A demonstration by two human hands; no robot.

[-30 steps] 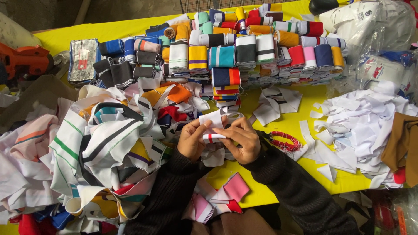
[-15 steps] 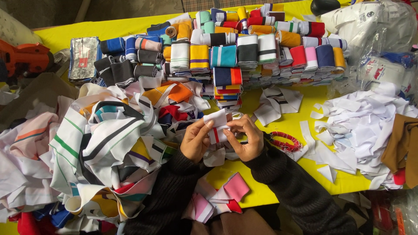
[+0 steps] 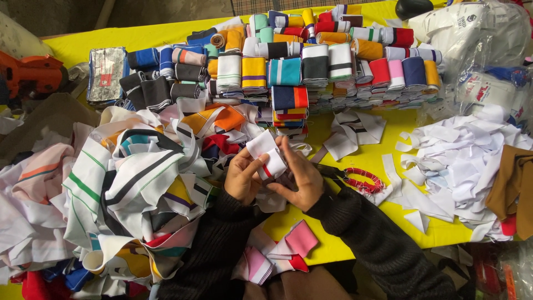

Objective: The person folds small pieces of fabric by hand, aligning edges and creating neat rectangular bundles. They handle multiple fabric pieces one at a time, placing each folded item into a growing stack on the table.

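Right now your left hand (image 3: pixel 243 176) and right hand (image 3: pixel 300 179) both pinch a white fabric strip (image 3: pixel 267 155) between their fingertips. It sits just below the stack of folded strips (image 3: pixel 289 109), with red-handled scissors (image 3: pixel 355 179) beside your right wrist.

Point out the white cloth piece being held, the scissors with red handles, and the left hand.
white cloth piece (image 3: pixel 265 151), head view, on its upper white part above the red stripe.
scissors (image 3: pixel 363 180), head view, on the red handle loops.
left hand (image 3: pixel 243 176), head view, on the back of the hand.
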